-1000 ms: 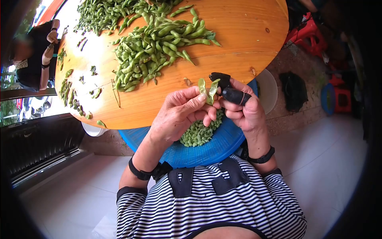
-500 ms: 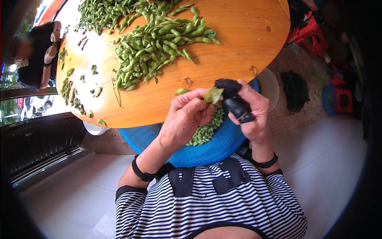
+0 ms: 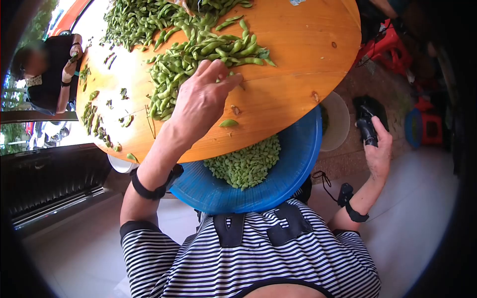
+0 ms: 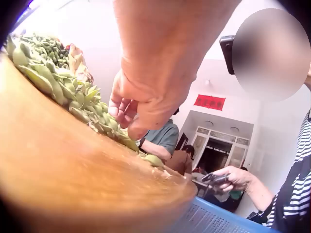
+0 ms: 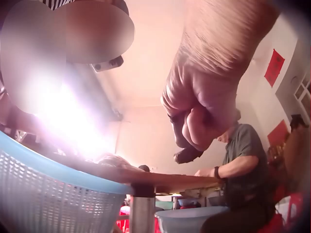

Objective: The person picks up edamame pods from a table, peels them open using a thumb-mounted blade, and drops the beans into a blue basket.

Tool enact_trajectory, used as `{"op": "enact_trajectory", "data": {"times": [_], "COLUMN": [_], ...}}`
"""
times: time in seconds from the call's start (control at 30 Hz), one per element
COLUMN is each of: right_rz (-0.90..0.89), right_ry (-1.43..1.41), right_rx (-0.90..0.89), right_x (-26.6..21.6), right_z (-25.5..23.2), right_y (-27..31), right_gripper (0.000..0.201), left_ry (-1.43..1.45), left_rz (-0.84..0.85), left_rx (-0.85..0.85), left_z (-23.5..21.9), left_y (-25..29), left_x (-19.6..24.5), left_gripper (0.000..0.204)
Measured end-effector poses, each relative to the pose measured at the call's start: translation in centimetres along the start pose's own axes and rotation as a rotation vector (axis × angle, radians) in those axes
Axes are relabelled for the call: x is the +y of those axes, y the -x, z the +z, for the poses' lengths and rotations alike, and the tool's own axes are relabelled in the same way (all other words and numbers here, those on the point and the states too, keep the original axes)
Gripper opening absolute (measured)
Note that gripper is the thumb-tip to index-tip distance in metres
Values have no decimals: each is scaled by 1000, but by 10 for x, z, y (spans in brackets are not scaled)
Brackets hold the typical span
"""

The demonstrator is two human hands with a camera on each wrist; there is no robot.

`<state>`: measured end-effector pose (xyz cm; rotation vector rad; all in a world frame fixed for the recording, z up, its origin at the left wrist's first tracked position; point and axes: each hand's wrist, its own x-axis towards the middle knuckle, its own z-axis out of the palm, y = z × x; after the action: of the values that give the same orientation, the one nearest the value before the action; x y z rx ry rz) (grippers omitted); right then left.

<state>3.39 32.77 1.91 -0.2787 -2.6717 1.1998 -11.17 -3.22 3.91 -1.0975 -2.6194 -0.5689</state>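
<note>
My left hand (image 3: 201, 99) reaches over the near edge of the heap of green soybean pods (image 3: 179, 64) on the wooden table. Its fingers bend loosely down, fingertips right at the pods (image 4: 92, 104) in the left wrist view. Off to the right, my right hand (image 3: 378, 151) hangs away from the table, holding nothing that shows. Black covers (image 3: 367, 130) sheathe its thumb and a finger. Below the table edge, a blue basket (image 3: 310, 149) holds shelled green beans (image 3: 246, 164). One loose pod (image 3: 228, 122) lies near the table edge.
A pale bin (image 3: 338, 119) stands on the floor beside the basket, with a dark bag (image 3: 382, 111) beyond. Red stools (image 3: 390, 49) are at the right. Another person (image 3: 52, 64) sits across the table (image 3: 298, 49) at the left, near scattered pods and scraps.
The hands have parted: the left moved forward to the heap, the right swung out to the right. The opened pod held between them has gone from view. A loose pod appeared on the table.
</note>
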Motion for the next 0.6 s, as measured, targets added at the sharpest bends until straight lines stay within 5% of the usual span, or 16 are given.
{"op": "enact_trajectory", "data": {"times": [0.17, 0.23, 0.3, 0.37, 0.43, 0.5, 0.6], "right_rz": [-60, 56, 86, 176, 218, 254, 223], "right_ry": [-124, -372, -568, -706, -890, -974, -1015], "right_rx": [-61, -189, -243, -364, -403, -449, -562], "right_x": [-33, -61, -78, -88, -101, -109, -103], "right_z": [41, 54, 74, 89, 103, 108, 116], "right_y": [-1, 0, 1, 1, 3, 4, 4], "right_gripper": [35, 38, 40, 41, 42, 43, 39], "left_ry": [-107, 206, 219, 634, 614, 874, 1200], "left_rz": [111, -9, -14, -426, -376, -606, -731], "left_rx": [-46, 103, 144, -103, -92, -152, -124], "left_z": [7, 3, -1, -5, -1, 6, 5], "left_y": [-10, -9, -7, 3, 13, 25, 35], "left_x": [0, 14, 28, 42, 47, 47, 51], "left_gripper": [24, 22, 21, 21, 21, 20, 15]}}
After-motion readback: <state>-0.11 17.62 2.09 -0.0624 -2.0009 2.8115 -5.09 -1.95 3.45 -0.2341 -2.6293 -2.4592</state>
